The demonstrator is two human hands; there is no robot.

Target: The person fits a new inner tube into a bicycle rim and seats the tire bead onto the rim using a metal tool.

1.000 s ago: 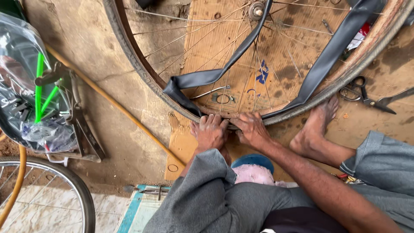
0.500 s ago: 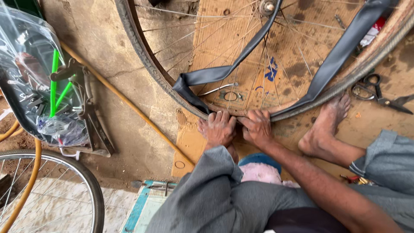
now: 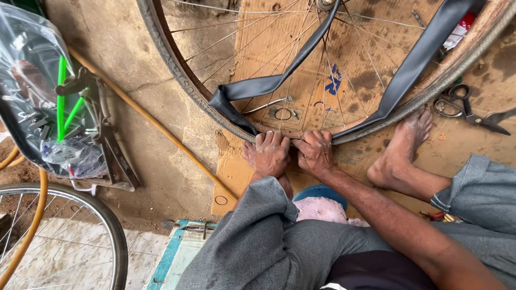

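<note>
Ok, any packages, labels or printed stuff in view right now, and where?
Flattened cardboard box: under the wheel, brown, blue printed marks near its middle.
Small packet: top right behind the rim, red and white.
Clear plastic wrap: far left, crinkled, around a green-framed bicycle.

Soft, even daylight, fairly bright; shadows faint, only a dim patch under the hands (image 3: 290, 153); no harsh glare except sheen on the plastic bag (image 3: 32, 70). Focus sharp centrally; slight wide-angle stretching at edges.
</note>
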